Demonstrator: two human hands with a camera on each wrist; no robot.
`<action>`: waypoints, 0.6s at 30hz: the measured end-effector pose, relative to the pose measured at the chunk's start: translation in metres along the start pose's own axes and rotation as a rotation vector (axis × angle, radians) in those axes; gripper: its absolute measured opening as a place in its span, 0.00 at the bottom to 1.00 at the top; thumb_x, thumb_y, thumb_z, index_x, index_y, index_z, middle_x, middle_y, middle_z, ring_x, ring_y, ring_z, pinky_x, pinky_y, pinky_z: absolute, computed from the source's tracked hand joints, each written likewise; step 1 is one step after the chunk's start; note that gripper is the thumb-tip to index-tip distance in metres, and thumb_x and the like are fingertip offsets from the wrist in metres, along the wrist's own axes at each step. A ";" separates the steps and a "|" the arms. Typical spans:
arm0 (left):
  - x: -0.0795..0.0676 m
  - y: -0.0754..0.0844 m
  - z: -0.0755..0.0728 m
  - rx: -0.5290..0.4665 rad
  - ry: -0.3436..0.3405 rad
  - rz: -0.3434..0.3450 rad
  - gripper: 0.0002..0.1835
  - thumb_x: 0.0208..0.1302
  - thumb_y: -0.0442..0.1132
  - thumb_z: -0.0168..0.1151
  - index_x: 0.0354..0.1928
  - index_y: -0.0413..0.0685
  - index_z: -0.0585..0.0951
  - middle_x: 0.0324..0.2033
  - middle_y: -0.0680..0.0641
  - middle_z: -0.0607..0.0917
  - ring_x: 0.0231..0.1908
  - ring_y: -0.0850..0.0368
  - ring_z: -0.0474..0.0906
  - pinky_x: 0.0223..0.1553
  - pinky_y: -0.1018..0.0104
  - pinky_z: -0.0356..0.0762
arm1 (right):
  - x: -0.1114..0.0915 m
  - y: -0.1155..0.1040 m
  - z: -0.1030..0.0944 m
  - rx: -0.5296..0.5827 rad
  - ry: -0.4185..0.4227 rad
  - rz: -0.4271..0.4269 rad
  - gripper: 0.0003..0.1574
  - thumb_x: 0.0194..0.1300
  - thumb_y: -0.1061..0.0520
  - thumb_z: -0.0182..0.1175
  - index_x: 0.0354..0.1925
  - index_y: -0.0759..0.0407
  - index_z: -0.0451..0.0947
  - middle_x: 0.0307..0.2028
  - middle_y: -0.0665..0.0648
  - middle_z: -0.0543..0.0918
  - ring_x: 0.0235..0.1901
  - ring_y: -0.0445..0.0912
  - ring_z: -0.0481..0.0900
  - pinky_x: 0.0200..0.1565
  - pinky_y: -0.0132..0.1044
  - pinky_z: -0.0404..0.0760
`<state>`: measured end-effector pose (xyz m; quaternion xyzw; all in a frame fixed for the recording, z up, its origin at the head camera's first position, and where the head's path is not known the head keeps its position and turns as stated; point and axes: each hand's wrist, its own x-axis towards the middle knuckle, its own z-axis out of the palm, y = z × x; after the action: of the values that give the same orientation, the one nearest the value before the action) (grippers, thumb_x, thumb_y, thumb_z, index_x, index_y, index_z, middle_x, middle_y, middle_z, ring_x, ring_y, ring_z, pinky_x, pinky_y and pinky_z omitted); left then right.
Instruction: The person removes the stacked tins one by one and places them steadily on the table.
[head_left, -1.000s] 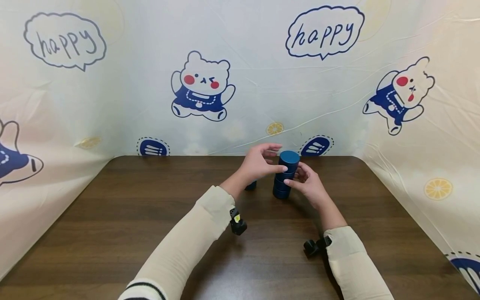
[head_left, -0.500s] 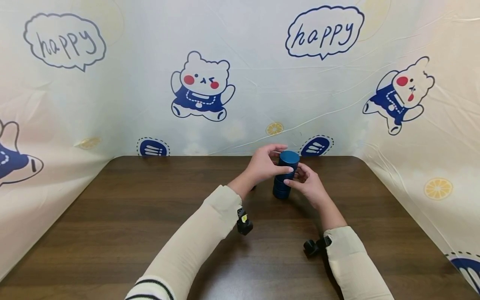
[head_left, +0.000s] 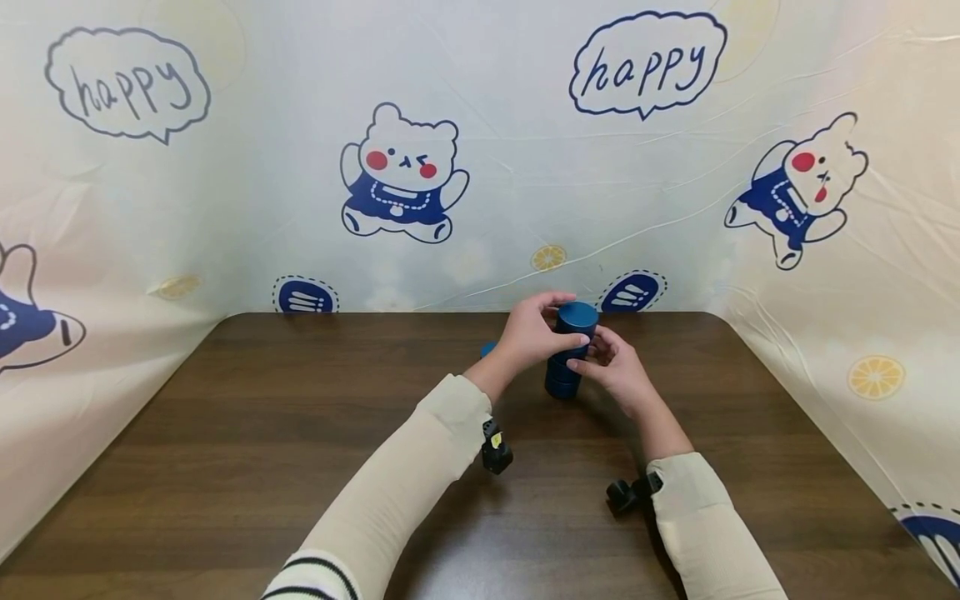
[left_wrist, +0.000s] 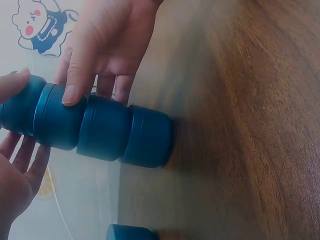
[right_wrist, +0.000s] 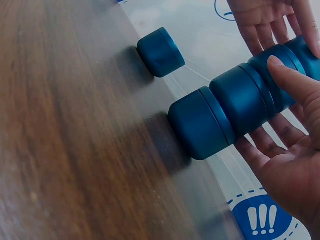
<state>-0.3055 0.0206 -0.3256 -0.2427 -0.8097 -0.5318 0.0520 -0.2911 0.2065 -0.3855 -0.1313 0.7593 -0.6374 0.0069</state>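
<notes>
Just now, your left hand [head_left: 528,333] closed its fingers on the top canister [head_left: 577,318]; your right hand [head_left: 621,372] grasped the second canister [left_wrist: 57,122], doubly steadying the stack [right_wrist: 242,102].

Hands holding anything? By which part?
Four stacked matte blue cylinders: left hand grips the top cylinder by its sides, right hand the second from top.
</notes>
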 end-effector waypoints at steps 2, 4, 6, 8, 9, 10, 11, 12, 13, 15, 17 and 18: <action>0.000 0.000 0.000 -0.003 0.004 -0.012 0.30 0.53 0.43 0.76 0.59 0.50 0.78 0.54 0.49 0.81 0.49 0.54 0.78 0.49 0.62 0.80 | 0.000 0.000 0.000 -0.002 0.000 0.002 0.39 0.64 0.60 0.66 0.69 0.58 0.62 0.62 0.64 0.73 0.60 0.57 0.71 0.65 0.54 0.66; -0.001 0.000 0.000 -0.009 0.006 -0.025 0.30 0.53 0.43 0.76 0.59 0.49 0.78 0.53 0.49 0.81 0.49 0.54 0.78 0.49 0.61 0.80 | 0.000 0.000 0.000 -0.004 0.000 0.007 0.39 0.64 0.59 0.66 0.69 0.58 0.63 0.61 0.64 0.73 0.60 0.57 0.71 0.65 0.54 0.66; -0.001 0.001 0.000 -0.016 0.007 -0.036 0.30 0.53 0.43 0.76 0.59 0.50 0.79 0.53 0.48 0.81 0.50 0.54 0.78 0.49 0.61 0.80 | 0.000 0.000 -0.001 -0.007 0.001 0.012 0.39 0.64 0.59 0.66 0.69 0.57 0.62 0.62 0.64 0.73 0.60 0.57 0.70 0.65 0.55 0.66; -0.001 0.001 0.000 -0.019 0.007 -0.043 0.30 0.53 0.43 0.76 0.59 0.50 0.79 0.54 0.48 0.80 0.50 0.53 0.79 0.49 0.60 0.80 | 0.000 0.000 -0.001 -0.006 0.002 0.018 0.39 0.64 0.59 0.66 0.70 0.57 0.62 0.62 0.64 0.72 0.60 0.58 0.69 0.65 0.55 0.65; -0.001 0.000 -0.001 -0.019 0.006 -0.044 0.30 0.53 0.43 0.76 0.59 0.50 0.79 0.54 0.48 0.80 0.50 0.53 0.79 0.49 0.61 0.80 | 0.000 0.000 -0.001 -0.005 0.002 0.022 0.40 0.64 0.59 0.66 0.70 0.57 0.62 0.62 0.64 0.72 0.61 0.58 0.69 0.65 0.55 0.65; -0.001 0.000 -0.001 -0.018 0.006 -0.043 0.30 0.53 0.43 0.76 0.59 0.50 0.79 0.54 0.48 0.80 0.50 0.53 0.79 0.49 0.61 0.80 | 0.000 -0.001 -0.001 0.000 0.003 0.026 0.40 0.64 0.59 0.66 0.70 0.57 0.62 0.62 0.64 0.72 0.61 0.58 0.69 0.65 0.55 0.65; -0.002 0.000 -0.001 -0.017 0.006 -0.042 0.29 0.53 0.43 0.76 0.59 0.50 0.79 0.54 0.48 0.80 0.51 0.53 0.79 0.49 0.61 0.80 | 0.000 -0.001 -0.001 0.006 0.002 0.030 0.40 0.64 0.60 0.66 0.70 0.57 0.62 0.63 0.64 0.72 0.61 0.58 0.68 0.65 0.55 0.65; -0.001 -0.001 -0.002 -0.016 0.006 -0.040 0.29 0.53 0.43 0.76 0.59 0.50 0.79 0.54 0.48 0.80 0.51 0.53 0.79 0.49 0.61 0.80 | 0.000 -0.002 -0.001 0.011 0.001 0.035 0.40 0.64 0.61 0.66 0.70 0.57 0.62 0.63 0.65 0.71 0.62 0.59 0.68 0.65 0.56 0.65; -0.001 -0.002 -0.002 -0.017 0.004 -0.038 0.29 0.54 0.43 0.76 0.59 0.50 0.79 0.55 0.48 0.80 0.51 0.53 0.79 0.49 0.61 0.80 | -0.002 -0.006 0.000 0.010 -0.002 0.038 0.40 0.64 0.62 0.65 0.70 0.58 0.61 0.63 0.66 0.71 0.62 0.59 0.67 0.65 0.56 0.65; -0.002 -0.003 -0.003 -0.019 0.000 -0.032 0.29 0.54 0.43 0.76 0.59 0.49 0.79 0.55 0.48 0.80 0.51 0.52 0.79 0.49 0.61 0.80 | -0.004 -0.009 0.000 0.010 -0.005 0.041 0.40 0.64 0.62 0.65 0.70 0.59 0.61 0.64 0.66 0.70 0.62 0.60 0.68 0.64 0.57 0.65; -0.002 -0.004 -0.004 -0.018 -0.003 -0.029 0.29 0.54 0.43 0.75 0.59 0.49 0.79 0.55 0.47 0.80 0.51 0.52 0.79 0.49 0.61 0.80 | -0.004 -0.009 0.001 0.002 -0.009 0.038 0.41 0.64 0.61 0.65 0.71 0.59 0.60 0.64 0.66 0.70 0.62 0.60 0.67 0.64 0.58 0.65; -0.002 -0.004 -0.004 -0.019 -0.005 -0.026 0.29 0.54 0.43 0.75 0.59 0.49 0.79 0.55 0.47 0.80 0.50 0.52 0.79 0.49 0.62 0.81 | -0.005 -0.012 0.001 -0.001 -0.011 0.039 0.41 0.64 0.61 0.65 0.71 0.59 0.60 0.65 0.66 0.69 0.62 0.61 0.67 0.64 0.58 0.65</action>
<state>-0.3064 0.0146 -0.3281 -0.2340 -0.8078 -0.5395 0.0405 -0.2835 0.2047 -0.3752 -0.1197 0.7618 -0.6362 0.0234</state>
